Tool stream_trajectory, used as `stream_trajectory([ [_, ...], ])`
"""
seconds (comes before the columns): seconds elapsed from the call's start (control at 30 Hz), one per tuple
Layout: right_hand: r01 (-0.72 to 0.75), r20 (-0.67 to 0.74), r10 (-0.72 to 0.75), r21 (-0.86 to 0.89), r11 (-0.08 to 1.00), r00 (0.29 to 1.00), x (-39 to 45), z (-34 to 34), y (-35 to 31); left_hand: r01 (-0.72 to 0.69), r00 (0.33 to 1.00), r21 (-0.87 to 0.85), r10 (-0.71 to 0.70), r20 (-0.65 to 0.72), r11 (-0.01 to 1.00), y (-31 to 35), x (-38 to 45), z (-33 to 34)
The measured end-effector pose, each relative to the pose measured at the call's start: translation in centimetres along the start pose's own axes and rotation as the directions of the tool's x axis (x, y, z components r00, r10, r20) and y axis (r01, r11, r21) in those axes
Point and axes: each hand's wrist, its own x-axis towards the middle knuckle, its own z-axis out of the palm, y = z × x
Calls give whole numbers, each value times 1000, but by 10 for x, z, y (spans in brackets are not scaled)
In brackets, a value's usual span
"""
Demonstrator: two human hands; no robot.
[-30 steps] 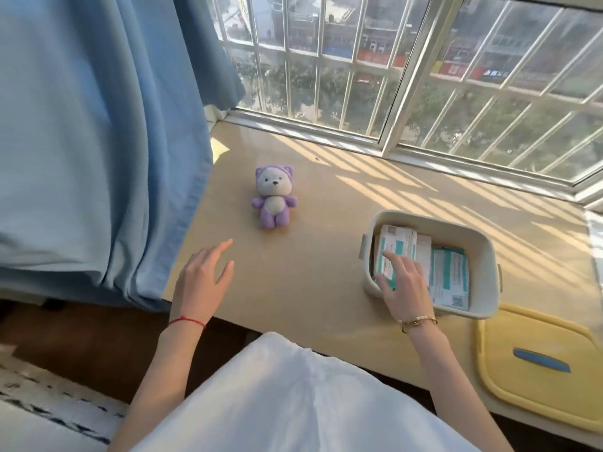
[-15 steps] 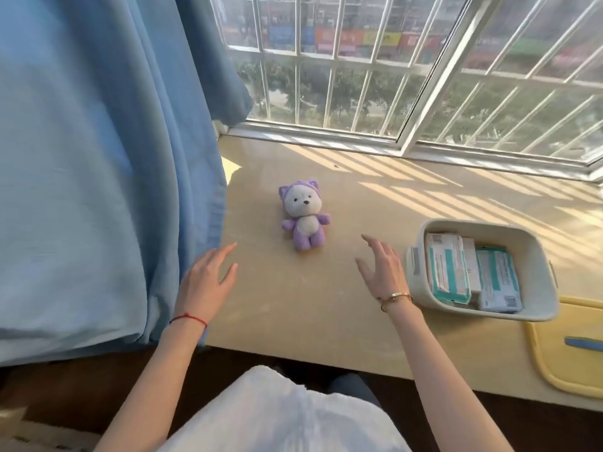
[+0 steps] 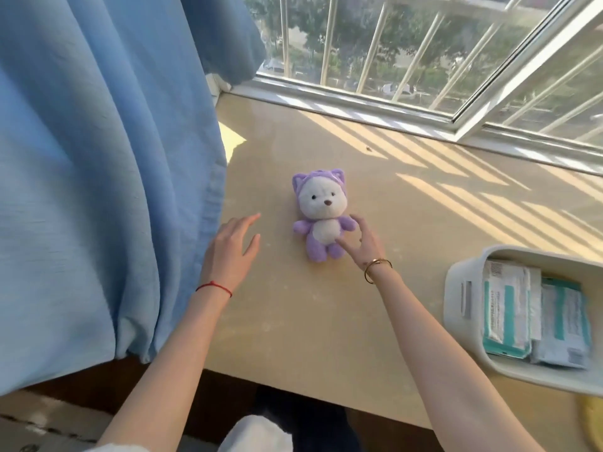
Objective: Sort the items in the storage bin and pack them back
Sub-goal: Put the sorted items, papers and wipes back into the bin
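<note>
A small purple and white plush toy (image 3: 321, 216) sits upright on the beige windowsill (image 3: 326, 305). My right hand (image 3: 362, 243) is at the toy's right side, thumb touching its belly and fingers behind its arm, not closed round it. My left hand (image 3: 233, 249) hovers flat and open just left of the toy, near the curtain. At the right edge stands a pale storage bin (image 3: 463, 298) holding teal and white packets (image 3: 509, 308).
A blue curtain (image 3: 107, 174) hangs along the left side, down to the sill's edge. The window frame (image 3: 359, 102) with bars runs along the back. A yellow mat (image 3: 592, 422) peeks in at the lower right corner.
My right hand left the packets in the bin and moved left across the sill to the plush toy. The view shifted left and closer. My left hand stayed open.
</note>
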Motion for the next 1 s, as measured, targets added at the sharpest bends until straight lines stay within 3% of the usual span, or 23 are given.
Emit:
stream_trajectory([
  [0.1,12,42,-17,99,995,999,26,19,8,-1,1000,5,2,-27,1000,-14,1,15],
  [0.37,78,-61,-63,296,952,996,41,47,24,56,998,1,-56,16,998,-44,-27,32],
  [0.6,72,-71,-46,419,905,996,28,49,12,84,994,10,-84,70,996,-41,-42,17],
  [1.0,239,-210,-143,565,790,967,-126,-18,-9,-54,994,-12,55,92,998,15,-82,-45],
])
